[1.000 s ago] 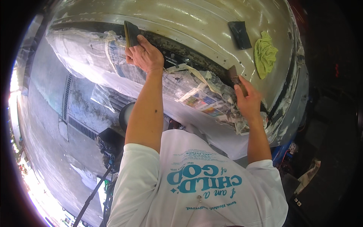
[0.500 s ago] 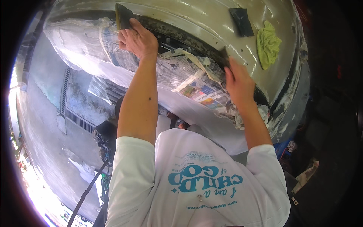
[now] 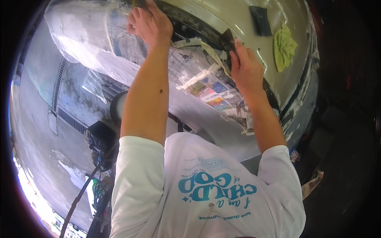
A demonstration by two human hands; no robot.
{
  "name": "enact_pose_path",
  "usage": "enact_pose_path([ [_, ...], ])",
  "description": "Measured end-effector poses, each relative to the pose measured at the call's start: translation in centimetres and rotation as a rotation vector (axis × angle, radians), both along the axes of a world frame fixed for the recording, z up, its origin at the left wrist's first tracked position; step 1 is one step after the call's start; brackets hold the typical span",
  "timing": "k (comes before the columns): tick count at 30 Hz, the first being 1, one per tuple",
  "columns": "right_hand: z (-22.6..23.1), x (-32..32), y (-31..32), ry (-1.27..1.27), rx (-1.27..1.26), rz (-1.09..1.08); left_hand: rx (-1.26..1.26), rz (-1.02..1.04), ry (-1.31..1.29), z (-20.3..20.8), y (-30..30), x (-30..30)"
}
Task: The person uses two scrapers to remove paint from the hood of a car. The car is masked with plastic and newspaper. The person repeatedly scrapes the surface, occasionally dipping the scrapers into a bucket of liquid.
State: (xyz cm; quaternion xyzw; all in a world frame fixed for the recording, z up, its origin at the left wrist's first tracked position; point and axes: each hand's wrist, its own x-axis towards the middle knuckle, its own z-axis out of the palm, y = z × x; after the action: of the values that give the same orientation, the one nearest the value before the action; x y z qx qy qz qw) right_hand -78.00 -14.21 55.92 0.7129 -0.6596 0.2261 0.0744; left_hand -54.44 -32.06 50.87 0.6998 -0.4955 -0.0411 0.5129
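At the top edge of the view my left hand [image 3: 152,27] is closed on a dark grey block with a yellowish edge, now mostly out of the picture. My right hand [image 3: 248,69] pinches a small dark flat piece [image 3: 227,37] between thumb and fingers, its pointed corner on the dark strip [image 3: 190,27] along the edge of a glossy beige vehicle panel [image 3: 238,14]. Just below both hands lies masking of newspaper [image 3: 214,89] and clear plastic [image 3: 79,29], with a loose peeling strip of tape [image 3: 208,49] near my right hand.
A dark sheet [image 3: 260,20], which looks like sandpaper, and a crumpled yellow-green cloth [image 3: 285,47] rest on the panel. Below left, a floor drain grate [image 3: 71,121] runs across grey concrete. A black bundle with a pole [image 3: 101,137] stands beside my left arm.
The view has shifted, so my left hand and its block sit nearer the top edge. My right hand, blurred before, is now sharper, and its dark piece shows more.
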Motion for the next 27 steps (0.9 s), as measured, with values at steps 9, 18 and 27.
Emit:
enact_pose_path([
  [9, 1.9, 0.2, 0.9, 0.030, 0.083, -0.011, -0.051, -0.021, 0.033, 0.3, 0.7, -0.2],
  [18, -0.3, -0.4, -1.2, -0.067, -0.019, 0.120, -0.005, -0.030, 0.049, 0.5, 0.6, -0.1],
  [27, -0.1, 1.8, -3.1, -0.084, -0.033, 0.106, -0.073, -0.012, 0.001, -0.2, 0.1, 0.0],
])
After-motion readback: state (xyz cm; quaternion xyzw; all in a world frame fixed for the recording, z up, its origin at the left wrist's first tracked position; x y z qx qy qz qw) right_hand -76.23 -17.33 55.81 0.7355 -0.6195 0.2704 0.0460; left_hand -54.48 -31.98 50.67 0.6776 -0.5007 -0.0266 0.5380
